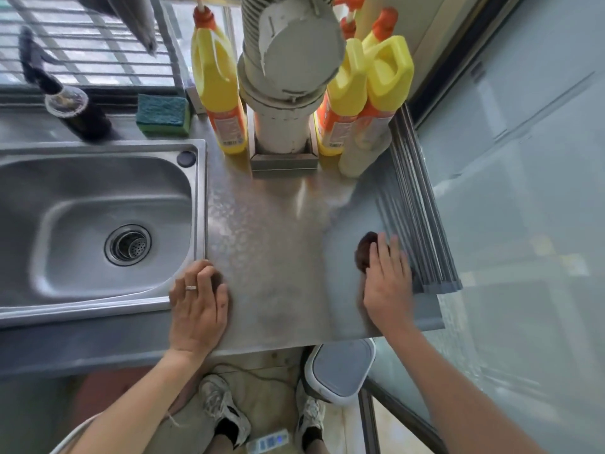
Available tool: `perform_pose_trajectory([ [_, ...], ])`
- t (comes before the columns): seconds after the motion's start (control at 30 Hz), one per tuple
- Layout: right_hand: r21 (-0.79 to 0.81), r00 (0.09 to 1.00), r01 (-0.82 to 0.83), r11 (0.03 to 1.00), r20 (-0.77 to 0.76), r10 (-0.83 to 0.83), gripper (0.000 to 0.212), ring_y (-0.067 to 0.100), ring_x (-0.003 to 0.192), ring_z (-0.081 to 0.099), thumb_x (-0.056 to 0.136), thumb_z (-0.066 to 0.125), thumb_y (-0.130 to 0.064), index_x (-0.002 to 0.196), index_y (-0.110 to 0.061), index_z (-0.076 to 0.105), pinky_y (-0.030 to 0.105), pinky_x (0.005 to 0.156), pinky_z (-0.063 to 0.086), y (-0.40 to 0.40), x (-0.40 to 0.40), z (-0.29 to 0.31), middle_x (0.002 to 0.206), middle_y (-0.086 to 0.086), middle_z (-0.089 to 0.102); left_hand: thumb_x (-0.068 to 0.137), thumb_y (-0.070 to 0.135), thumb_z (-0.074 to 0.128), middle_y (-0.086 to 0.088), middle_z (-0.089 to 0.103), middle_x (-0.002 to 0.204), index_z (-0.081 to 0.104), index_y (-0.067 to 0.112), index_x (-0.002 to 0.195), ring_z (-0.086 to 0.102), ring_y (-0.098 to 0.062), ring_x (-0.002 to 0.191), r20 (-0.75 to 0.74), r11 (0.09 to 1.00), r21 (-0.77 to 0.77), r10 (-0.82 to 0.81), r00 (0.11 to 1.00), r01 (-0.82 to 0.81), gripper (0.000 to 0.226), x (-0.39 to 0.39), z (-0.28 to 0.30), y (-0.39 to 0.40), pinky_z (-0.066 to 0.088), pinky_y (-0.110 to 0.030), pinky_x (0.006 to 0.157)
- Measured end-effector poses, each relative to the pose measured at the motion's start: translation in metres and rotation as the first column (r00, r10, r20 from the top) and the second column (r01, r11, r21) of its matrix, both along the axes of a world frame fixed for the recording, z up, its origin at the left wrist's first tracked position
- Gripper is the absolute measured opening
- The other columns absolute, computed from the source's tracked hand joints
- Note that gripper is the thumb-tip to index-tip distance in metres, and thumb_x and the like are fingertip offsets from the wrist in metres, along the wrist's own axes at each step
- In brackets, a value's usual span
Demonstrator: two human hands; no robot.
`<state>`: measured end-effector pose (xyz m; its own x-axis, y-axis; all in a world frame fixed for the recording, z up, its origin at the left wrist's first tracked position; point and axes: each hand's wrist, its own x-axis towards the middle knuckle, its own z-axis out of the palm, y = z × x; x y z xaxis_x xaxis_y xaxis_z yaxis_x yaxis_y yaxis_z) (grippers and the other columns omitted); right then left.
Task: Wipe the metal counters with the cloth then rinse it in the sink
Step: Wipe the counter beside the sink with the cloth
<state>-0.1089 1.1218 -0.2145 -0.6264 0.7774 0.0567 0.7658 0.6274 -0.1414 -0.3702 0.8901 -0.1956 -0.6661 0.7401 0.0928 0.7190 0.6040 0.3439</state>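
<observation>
Two flat hands, right hand (388,276) on one cloth (365,249), three yellow bottles (217,83)

Dark brown cloth (364,251) flat on steel counter (278,244), beside empty sink (98,204)

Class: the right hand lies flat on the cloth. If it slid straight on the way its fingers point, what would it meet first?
Probably the rolled-up drying rack lying just beyond the right hand and its dark cloth; depth is unclear.

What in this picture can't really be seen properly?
- Cloth: mostly hidden under the right hand, head view.
- Bottle labels: too blurred to read.
- Faucet: not visible; the sink is cut off by the left edge.
- Left hand: palm-down, underside hidden.
</observation>
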Motion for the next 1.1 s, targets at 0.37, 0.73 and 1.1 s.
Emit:
perform_pose_trajectory([
  [0.37,-0.051,0.954,0.281,0.958,-0.095,-0.284,0.055,0.027,0.148,0.039,0.096,0.053,-0.007,0.151,-0.004,0.044,0.045,0.119,0.035,0.031,-0.061,0.006,0.158,0.013,0.044,0.094,0.035,0.037,-0.017,0.049,0.127,0.052,0.004,0.110,0.048,-0.040,0.115,-0.041,1.000,-0.019,0.009,0.999,-0.010,0.038,0.000,-0.005,0.004,0.033,-0.049,0.099],
  [0.73,-0.212,0.852,-0.453,0.866,-0.388,0.351,0.044,0.014,0.139,0.049,0.091,0.056,-0.014,0.134,-0.017,0.064,0.038,0.112,0.039,-0.118,-0.159,0.012,0.145,-0.003,0.060,0.097,0.036,0.034,-0.016,0.049,0.125,0.050,0.006,0.105,0.047,-0.039,0.112,-0.010,1.000,0.006,0.006,1.000,-0.005,0.034,-0.001,-0.005,0.002,0.035,-0.050,0.094],
  [1.1,-0.050,0.919,0.186,0.981,-0.344,-0.191,0.038,0.026,0.128,0.059,0.095,0.055,-0.013,0.131,-0.009,0.066,0.043,0.105,0.044,0.015,-0.199,-0.003,0.137,0.009,0.065,0.096,0.036,0.036,-0.015,0.050,0.123,0.049,0.008,0.107,0.051,-0.038,0.109,-0.034,1.000,-0.027,-0.009,0.999,0.008,0.033,-0.003,-0.008,0.003,0.034,-0.046,0.098],
])
